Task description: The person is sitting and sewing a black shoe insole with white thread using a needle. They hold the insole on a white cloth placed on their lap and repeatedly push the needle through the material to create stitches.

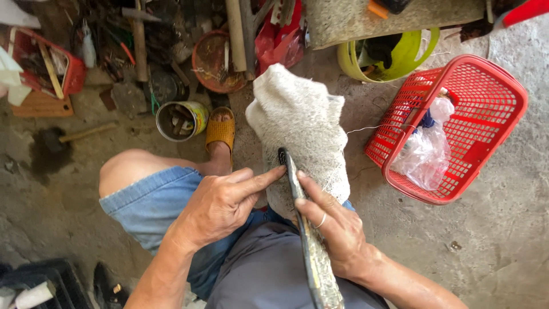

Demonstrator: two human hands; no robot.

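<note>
A coarse, off-white woven sack, rounded and stuffed full, rests on the person's lap above denim shorts. The left hand lies on it with fingers stretched out, the index fingertip touching the dark tip of a long flat blade. The right hand, wearing a ring, is wrapped around that blade, whose worn, speckled metal runs down toward the body. A loose thread trails from the sack. The floor is rough grey concrete. A red plastic mesh basket holding clear plastic bags sits just to the right. A rusty tin can, a hammer and scattered tools lie farther off.
</note>
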